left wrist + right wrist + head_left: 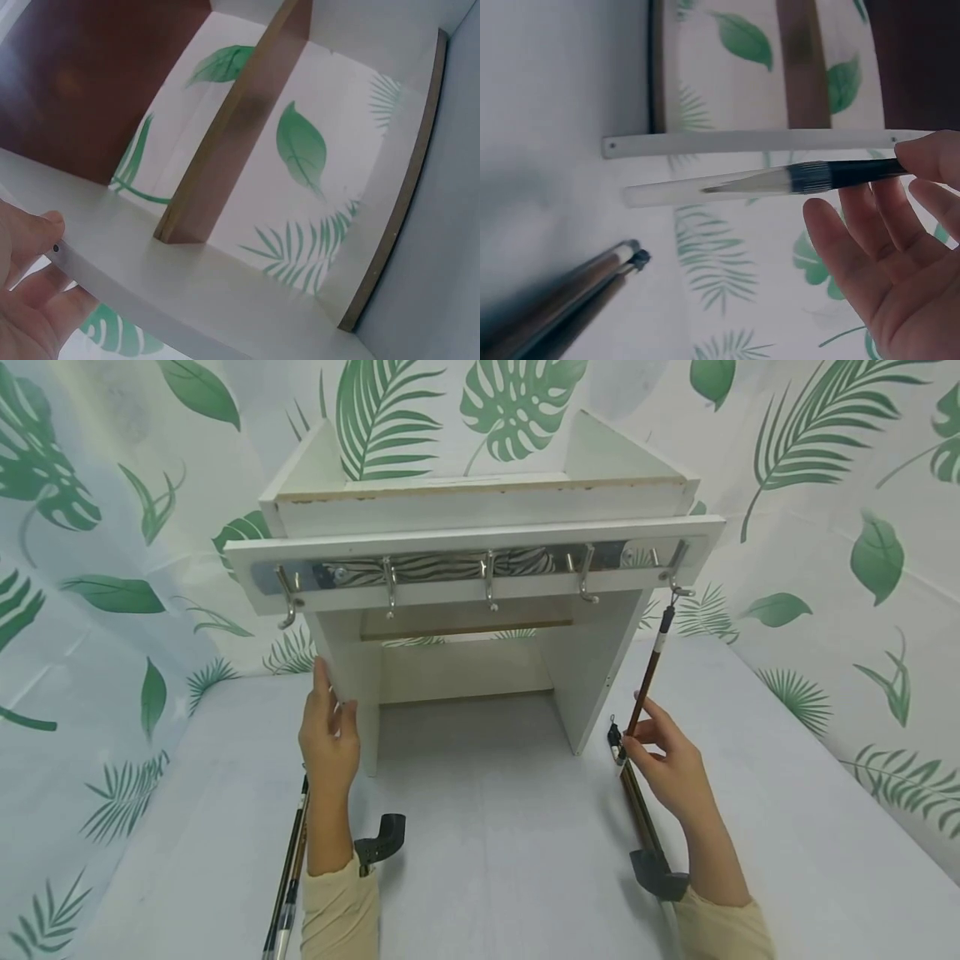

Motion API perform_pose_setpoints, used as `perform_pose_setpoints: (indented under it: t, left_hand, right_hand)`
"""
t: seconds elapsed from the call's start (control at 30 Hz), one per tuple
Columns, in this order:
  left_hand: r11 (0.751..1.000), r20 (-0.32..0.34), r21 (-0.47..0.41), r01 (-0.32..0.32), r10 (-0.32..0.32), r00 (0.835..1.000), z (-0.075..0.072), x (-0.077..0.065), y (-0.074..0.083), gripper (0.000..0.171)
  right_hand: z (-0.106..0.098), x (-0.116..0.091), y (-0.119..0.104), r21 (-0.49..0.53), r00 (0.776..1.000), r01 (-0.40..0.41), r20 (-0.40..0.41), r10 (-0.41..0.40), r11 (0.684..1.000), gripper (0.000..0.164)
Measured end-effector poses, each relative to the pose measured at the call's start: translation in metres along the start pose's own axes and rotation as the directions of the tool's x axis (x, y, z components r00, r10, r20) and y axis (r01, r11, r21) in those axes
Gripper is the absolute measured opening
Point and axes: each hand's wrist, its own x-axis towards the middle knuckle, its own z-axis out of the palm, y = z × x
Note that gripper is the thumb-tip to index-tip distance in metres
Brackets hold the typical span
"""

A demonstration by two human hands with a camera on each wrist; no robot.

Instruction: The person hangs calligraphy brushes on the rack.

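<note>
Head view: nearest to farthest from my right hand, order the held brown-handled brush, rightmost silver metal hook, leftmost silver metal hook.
1. Brown-handled brush, held in your right hand.
2. Rightmost hook, up above that hand.
3. Leftmost hook, far over on your left.

Surface: flat, pale grey-white tabletop (480,868) | standing: white, box-shaped board cabinet with metal hooks (480,510) | lying left: slender black-and-brown brushes (288,864) | lying right: long dark-shafted brushes (640,810)
</note>
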Motion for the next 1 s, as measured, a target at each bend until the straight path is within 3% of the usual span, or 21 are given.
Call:
perform_pose_setpoints:
  t: [0.5, 0.73, 1.0]
  left_hand:
    - [1.000, 0.001, -0.019, 0.000, 0.000, 1.000, -0.001, 0.000, 0.000, 0.060]
    - [1.000, 0.004, -0.022, 0.010, -0.010, 1.000, 0.000, 0.001, 0.001, 0.059]
    - [1.000, 0.008, -0.012, 0.015, -0.015, 1.000, 0.000, 0.001, 0.000, 0.059]
  right_hand:
    - [0.010, 0.005, 0.020, -0.096, 0.981, -0.088, 0.167, 0.103, 0.992, 0.046]
    - [0.008, 0.006, 0.031, -0.184, 0.950, -0.103, 0.274, 0.151, 0.978, 0.046]
    - [-0.001, 0.004, 0.041, -0.314, 0.893, -0.182, 0.345, 0.291, 0.932, 0.049]
